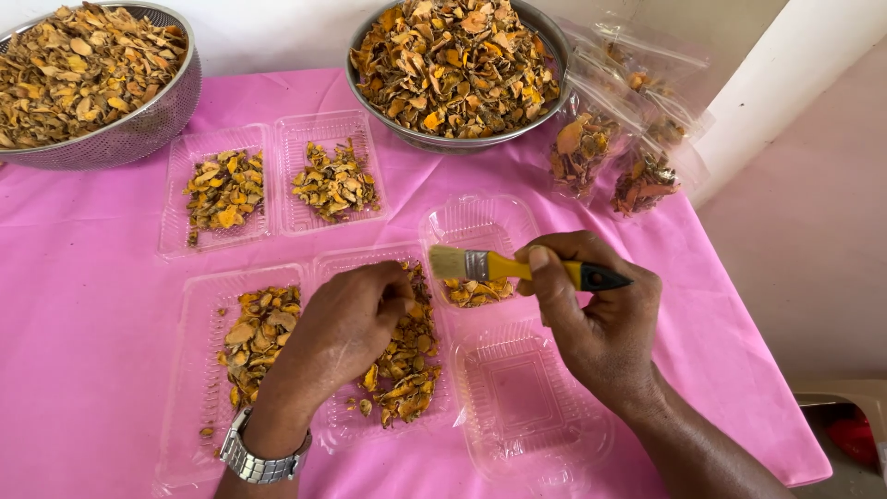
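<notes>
Beyond the work area I see two metal bowls (152, 115) (443, 139) heaped with dried orange-brown slices at the table's far edge. Between them sits a twin clear tray (273, 180) — both halves part-filled. To the right lie sealed clear bags (601, 139) of slices — all on a pink tablecloth (83, 333).

Two bowls (92, 83) sat at twelve o'clock on the surface (83, 305); trays (277, 176) lay before them, bags (619, 139) at two o'clock.

Pink-clothed table (83, 323) under clear trays (319, 171), steel bowls (148, 120), bags (637, 120)
</notes>
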